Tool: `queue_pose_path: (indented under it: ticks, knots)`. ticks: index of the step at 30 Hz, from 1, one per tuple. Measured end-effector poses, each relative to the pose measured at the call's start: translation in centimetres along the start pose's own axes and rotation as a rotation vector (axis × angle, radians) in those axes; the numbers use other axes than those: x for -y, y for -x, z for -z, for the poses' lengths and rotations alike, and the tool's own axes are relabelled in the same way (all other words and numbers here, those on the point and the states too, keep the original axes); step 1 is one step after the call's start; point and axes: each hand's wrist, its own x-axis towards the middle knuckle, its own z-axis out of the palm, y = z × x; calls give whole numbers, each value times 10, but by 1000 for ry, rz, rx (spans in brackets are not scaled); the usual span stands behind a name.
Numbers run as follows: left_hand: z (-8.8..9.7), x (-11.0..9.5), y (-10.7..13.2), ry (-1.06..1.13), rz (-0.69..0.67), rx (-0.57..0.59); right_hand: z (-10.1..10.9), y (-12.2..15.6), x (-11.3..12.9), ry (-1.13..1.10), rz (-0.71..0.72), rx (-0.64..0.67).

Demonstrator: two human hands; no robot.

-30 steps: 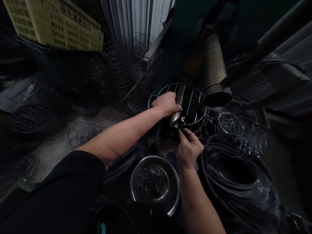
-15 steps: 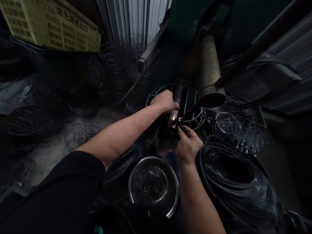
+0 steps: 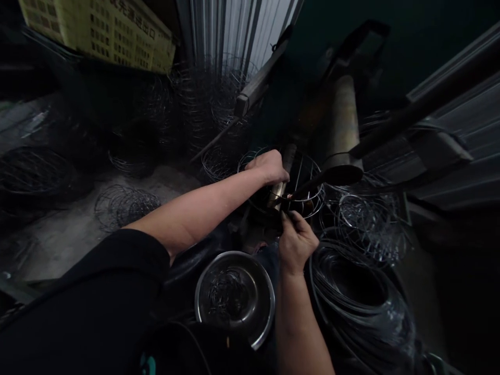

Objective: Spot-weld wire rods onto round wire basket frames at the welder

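A round wire frame (image 3: pixel 321 202) of thin metal rods surrounds a pale metal bar (image 3: pixel 288 156) on a dark machine. My left hand (image 3: pixel 269 165) is closed on the frame's left side, its thumb beside the bar and its other fingers mostly hidden. Just below the bar's near end, my right hand (image 3: pixel 297 240) pinches at the frame's near rim. Whatever lies between those fingertips is too small and dark to make out. A thick metal cylinder (image 3: pixel 344 117) hangs to the right, with a dark rod reaching toward the bar's end.
A steel bowl (image 3: pixel 199 297) with small bent wire pieces (image 3: pixel 226 291) sits below my hands. To the right lies a large wire coil (image 3: pixel 328 291), with more wire frames (image 3: pixel 363 219) behind it. Stacked wire frames (image 3: pixel 193 114) and a yellow crate (image 3: pixel 133 41) are at the back left.
The whole view has shifted a little as my head moved. Both hands stay at the wire frame; my right hand sits slightly lower, a bit farther from the bar's end.
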Motion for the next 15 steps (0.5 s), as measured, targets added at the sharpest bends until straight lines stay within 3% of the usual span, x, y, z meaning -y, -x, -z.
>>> queue_pose_path:
  ticks: [10, 15]
  knots:
    - [3, -3, 7, 34, 37, -9, -10, 3, -5, -103, -105, -38]
    - [1, -3, 5, 25, 39, -29, -7, 1, -10, -69, -47, -15]
